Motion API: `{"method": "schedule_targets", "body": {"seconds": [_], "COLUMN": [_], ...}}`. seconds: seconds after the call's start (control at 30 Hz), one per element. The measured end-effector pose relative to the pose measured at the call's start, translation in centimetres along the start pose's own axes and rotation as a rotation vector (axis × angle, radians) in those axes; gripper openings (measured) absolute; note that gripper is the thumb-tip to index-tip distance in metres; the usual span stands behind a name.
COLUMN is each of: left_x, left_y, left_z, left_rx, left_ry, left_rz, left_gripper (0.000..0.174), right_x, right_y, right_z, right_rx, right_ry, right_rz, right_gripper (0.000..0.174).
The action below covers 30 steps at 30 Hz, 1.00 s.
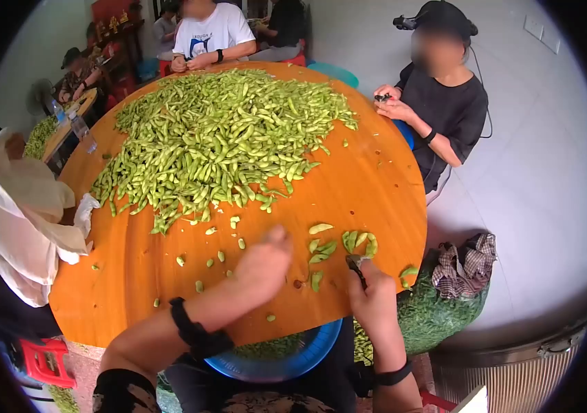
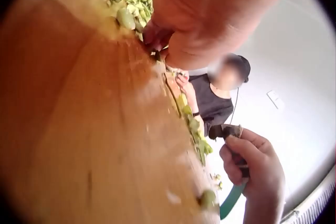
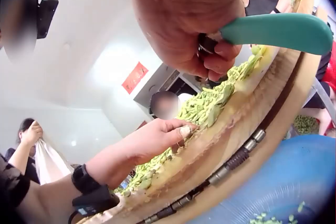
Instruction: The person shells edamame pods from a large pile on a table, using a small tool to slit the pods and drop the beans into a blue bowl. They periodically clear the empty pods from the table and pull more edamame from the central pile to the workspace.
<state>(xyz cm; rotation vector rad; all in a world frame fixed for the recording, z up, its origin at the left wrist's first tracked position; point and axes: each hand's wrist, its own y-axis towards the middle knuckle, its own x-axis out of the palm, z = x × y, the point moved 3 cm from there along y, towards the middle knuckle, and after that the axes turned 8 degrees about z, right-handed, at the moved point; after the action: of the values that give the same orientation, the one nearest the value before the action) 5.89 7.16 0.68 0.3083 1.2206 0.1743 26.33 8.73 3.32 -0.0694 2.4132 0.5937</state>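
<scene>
My left hand (image 1: 262,265) is blurred and reaches low over the wooden table (image 1: 135,275), among scattered green beans (image 1: 199,286). Its fingertips are down near the tabletop in the left wrist view; I cannot tell whether they pinch anything. My right hand (image 1: 374,296) grips a dark-headed hand tool with a teal handle (image 3: 278,30) near the table's front right edge. Just beyond the tool's head lie several loose green soybean pods (image 1: 320,228). A large heap of pods (image 1: 231,138) covers the far half of the table.
Under the front edge, a blue basin (image 1: 334,339) sits at my lap. A green mesh sack (image 1: 444,320) with a checked cloth (image 1: 469,265) stands at the right. Pale cloth (image 1: 11,220) hangs at the left. Other people sit around the table, one in black (image 1: 455,103).
</scene>
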Motion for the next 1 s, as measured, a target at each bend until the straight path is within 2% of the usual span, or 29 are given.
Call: {"method": "schedule_targets", "body": {"seconds": [0.03, 0.07, 0.1, 0.17, 0.2, 0.27, 0.3, 0.33, 0.37, 0.43, 0.57, 0.63, 0.67, 0.77, 0.83, 0.9, 1.0], "left_x": [0.4, 0.6, 1.8, 2.0, 1.5, -0.1, -0.7, -1.6, -1.3, -1.1, -0.9, -1.1, -1.3, -2.7, -3.9, -4.5, -3.9], "left_y": [0.2, 0.9, 1.8, 3.2, 3.7, 4.8, 5.0, 5.2, 5.4, 5.5, 5.2, 4.8, 4.5, 3.4, 1.8, 0.1, -2.4], "left_z": [1.5, 3.1, 4.0, 5.3, 4.9, 2.0, -0.2, -1.9, -4.0, -5.9, -6.4, -6.0, -6.0, -5.1, -3.2, -1.9, -1.6], "left_rx": [0.057, 0.033, 0.068, 0.201, 0.207, -0.015, -0.006, -0.053, -0.141, -0.198, -0.167, -0.044, -0.044, -0.084, -0.159, -0.203, -0.401], "left_ry": [-0.059, -0.106, -0.201, -0.423, -0.416, -0.047, 0.086, 0.085, 0.117, 0.12, 0.027, 0.063, 0.062, 0.005, -0.357, -0.474, -1.059], "left_rz": [0.0, -0.058, -0.028, 0.209, 0.214, 0.098, 0.148, 0.258, 0.243, 0.195, 0.179, 0.279, 0.283, 0.195, 0.1, 0.066, 0.231], "left_gripper": [0.024, 0.028, 0.027, 0.019, 0.019, 0.013, 0.014, 0.013, 0.012, 0.013, 0.012, 0.009, 0.009, 0.01, 0.016, 0.017, 0.011], "right_x": [0.0, 0.2, 0.3, 0.1, -0.4, -1.1, -1.3, -1.0, -0.7, 0.0, 0.5, 1.2, 1.5, 2.6, 3.4, 4.2, 5.4], "right_y": [-0.2, -0.3, -0.3, -0.2, 0.0, 0.2, 0.1, 0.0, 0.0, 0.1, 0.9, 1.1, 1.4, 2.4, 2.8, 2.7, 1.6], "right_z": [0.4, 0.8, 1.1, 1.6, 1.4, 1.5, 1.9, 2.6, 2.9, 2.7, 0.1, -0.2, -0.9, -3.1, -4.8, -5.4, -6.5], "right_rx": [0.025, 0.024, 0.017, 0.058, 0.077, 0.123, 0.171, 0.201, 0.201, 0.109, 0.07, 0.038, -0.003, -0.084, -0.146, -0.211, -0.162], "right_ry": [0.008, 0.024, 0.037, -0.004, 0.003, 0.047, 0.087, 0.158, 0.163, 0.202, 0.183, 0.197, 0.229, 0.25, 0.347, 0.294, 0.381], "right_rz": [0.001, 0.019, 0.02, 0.027, 0.038, 0.028, 0.009, -0.01, -0.003, -0.011, -0.084, -0.073, -0.083, -0.103, -0.094, -0.109, -0.19], "right_gripper": [0.007, 0.008, 0.008, 0.009, 0.009, 0.009, 0.01, 0.008, 0.008, 0.007, 0.008, 0.008, 0.008, 0.008, 0.008, 0.008, 0.008]}}
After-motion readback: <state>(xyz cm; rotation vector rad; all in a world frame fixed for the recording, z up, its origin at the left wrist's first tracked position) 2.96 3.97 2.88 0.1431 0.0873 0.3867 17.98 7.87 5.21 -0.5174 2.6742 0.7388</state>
